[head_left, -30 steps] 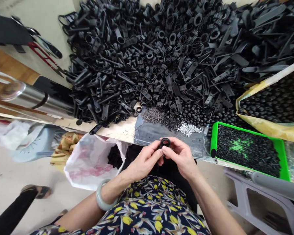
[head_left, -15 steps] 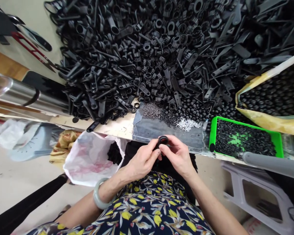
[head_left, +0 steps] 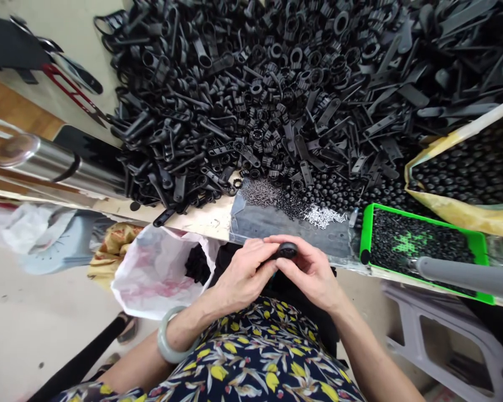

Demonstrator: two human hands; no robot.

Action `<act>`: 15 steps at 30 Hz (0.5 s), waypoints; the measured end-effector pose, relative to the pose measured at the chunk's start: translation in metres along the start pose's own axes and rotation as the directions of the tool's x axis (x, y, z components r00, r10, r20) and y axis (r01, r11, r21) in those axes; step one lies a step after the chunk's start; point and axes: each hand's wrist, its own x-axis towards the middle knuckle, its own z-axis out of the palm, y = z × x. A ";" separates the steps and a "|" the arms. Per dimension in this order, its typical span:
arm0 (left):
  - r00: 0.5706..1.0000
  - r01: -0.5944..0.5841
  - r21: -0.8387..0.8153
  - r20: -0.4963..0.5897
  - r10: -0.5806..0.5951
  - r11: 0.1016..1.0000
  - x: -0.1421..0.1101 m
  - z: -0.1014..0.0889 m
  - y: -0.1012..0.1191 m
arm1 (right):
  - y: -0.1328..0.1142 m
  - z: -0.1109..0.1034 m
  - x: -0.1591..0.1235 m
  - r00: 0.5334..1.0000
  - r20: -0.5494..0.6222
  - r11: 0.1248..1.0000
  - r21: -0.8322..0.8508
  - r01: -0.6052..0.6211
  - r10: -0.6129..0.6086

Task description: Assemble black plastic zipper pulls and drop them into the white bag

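Note:
Both hands meet just off the table's front edge, closed around one small black plastic part with a round, ring-like end point(head_left: 287, 250). My left hand point(head_left: 248, 269) pinches it from the left, thumb and fingers pressed together; whatever handle lies inside that grip is hidden. Thumb and fingers of my right hand point(head_left: 309, 268) curl round the ring end from the right. Beyond the hands lie white pins point(head_left: 323, 216), small grey-brown bits point(head_left: 260, 192) and black balls point(head_left: 331, 188) in little heaps.
A large heap of black plastic parts point(head_left: 218, 106) covers the table. On the right stand a green tray point(head_left: 365, 237) of small black pieces and a yellow-edged bag point(head_left: 456, 209) of black balls. A white bag point(head_left: 151, 279) hangs open below left. A steel flask point(head_left: 46, 156) lies left.
The ring end has turned and now shows a flatter, darker face between the fingers. Both hands have shifted slightly right and down. The whole view has drifted a little.

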 end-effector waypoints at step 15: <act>0.904 0.218 -0.790 -0.057 -0.423 0.573 0.017 0.007 -0.004 | 0.011 -0.003 0.011 0.996 -0.074 0.981 0.184 0.054 -0.041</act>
